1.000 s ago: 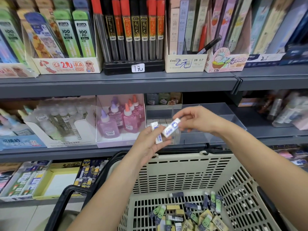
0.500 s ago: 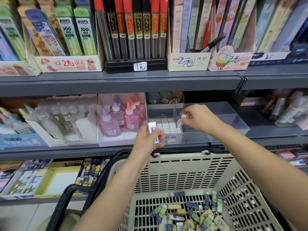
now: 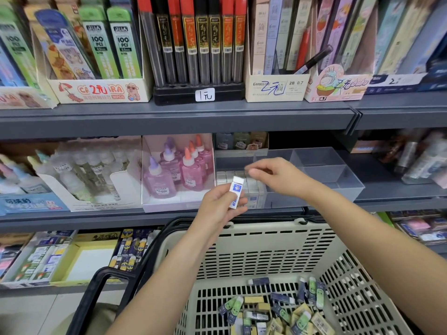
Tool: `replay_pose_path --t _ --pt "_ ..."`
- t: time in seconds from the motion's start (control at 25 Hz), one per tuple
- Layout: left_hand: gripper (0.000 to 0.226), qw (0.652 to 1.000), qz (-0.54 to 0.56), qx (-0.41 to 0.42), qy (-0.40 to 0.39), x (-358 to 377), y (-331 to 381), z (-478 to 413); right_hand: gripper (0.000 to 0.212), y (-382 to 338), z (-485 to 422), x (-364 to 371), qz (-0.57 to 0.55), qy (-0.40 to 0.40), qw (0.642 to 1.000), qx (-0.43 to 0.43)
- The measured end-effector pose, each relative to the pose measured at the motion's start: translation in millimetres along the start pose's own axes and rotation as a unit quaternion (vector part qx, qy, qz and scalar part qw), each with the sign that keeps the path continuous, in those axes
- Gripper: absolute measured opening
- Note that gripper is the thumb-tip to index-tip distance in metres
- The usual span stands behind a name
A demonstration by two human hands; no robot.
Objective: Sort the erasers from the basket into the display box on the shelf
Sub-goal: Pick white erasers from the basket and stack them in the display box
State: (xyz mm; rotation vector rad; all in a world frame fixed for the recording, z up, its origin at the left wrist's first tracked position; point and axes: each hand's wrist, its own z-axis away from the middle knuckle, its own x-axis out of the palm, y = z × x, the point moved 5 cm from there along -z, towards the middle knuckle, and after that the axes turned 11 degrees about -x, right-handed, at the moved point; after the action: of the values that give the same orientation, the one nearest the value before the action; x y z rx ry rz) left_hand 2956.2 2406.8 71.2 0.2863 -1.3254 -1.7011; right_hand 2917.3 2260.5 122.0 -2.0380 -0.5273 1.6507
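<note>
One white eraser (image 3: 235,192) w/ blue sleeve, near upright, top tilted right, pinched by fingers of left hand (image 3: 219,201) just in front of clear display box (image 3: 321,165) on mid shelf. Row of white erasers (image 3: 227,177) packed upright in box's left compartment. Mixed erasers (image 3: 278,313), green, navy & yellow sleeves, heaped loose in bottom of beige slotted basket (image 3: 266,252).

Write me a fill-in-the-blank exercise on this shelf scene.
The eraser in the left hand has a white and ___ wrapper.
The basket has ___ handles.
The right hand is above the display box, whose right-side compartments are ___.
Missing: blue; black; empty.
</note>
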Motion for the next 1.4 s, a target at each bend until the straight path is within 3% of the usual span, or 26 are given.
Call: replay_pose_path --t 0.12,0.24,0.4,0.48,0.64,0.76,0.92,1.04,1.16,1.28,1.4 --pt "0.02 0.999 -0.042 0.009 -0.012 10 -2 -3 0.01 -18 6 5 -0.107 -0.025 0.994 -0.009" --pt "0.016 0.996 -0.06 0.055 0.035 4 0 -7 0.009 -7 4 -8 -0.151 0.04 0.987 0.038" --pt "0.015 0.944 -0.211 0.176 0.185 -25 17 -5 0.019 25 1 -37 0.006 0.136 0.987 0.092" --pt "0.017 0.928 -0.259 0.176 0.204 -31 16 -8 0.021 30 -2 -41 0.056 0.169 0.98 0.093" --pt "0.04 0.922 -0.313 0.132 0.184 -30 -1 -19 0.024 25 -13 -26 0.145 0.1 0.982 0.065" --pt "0.04 0.919 -0.315 0.149 0.186 -31 -3 -19 0.022 23 -17 -13 0.172 0.055 0.982 0.046" --pt "0.038 0.918 -0.314 0.155 0.184 -33 -4 -19 0.017 31 -26 -3 0.159 0.033 0.981 0.102" --pt "0.035 0.925 -0.291 0.164 0.181 -34 -7 -16 0.021 37 -25 11 0.157 0.001 0.983 0.098" --pt "0.031 0.93 -0.262 0.176 0.186 -33 -7 -9 0.022 37 -16 10 0.121 0.026 0.989 0.082" --pt "0.029 0.93 -0.214 0.217 0.206 -29 -10 14 0.024 33 11 -4 0.085 0.125 0.985 0.081" --pt "0.03 0.94 -0.213 0.218 0.156 -19 -35 38 0.015 24 66 -3 -0.005 0.189 0.98 0.061"
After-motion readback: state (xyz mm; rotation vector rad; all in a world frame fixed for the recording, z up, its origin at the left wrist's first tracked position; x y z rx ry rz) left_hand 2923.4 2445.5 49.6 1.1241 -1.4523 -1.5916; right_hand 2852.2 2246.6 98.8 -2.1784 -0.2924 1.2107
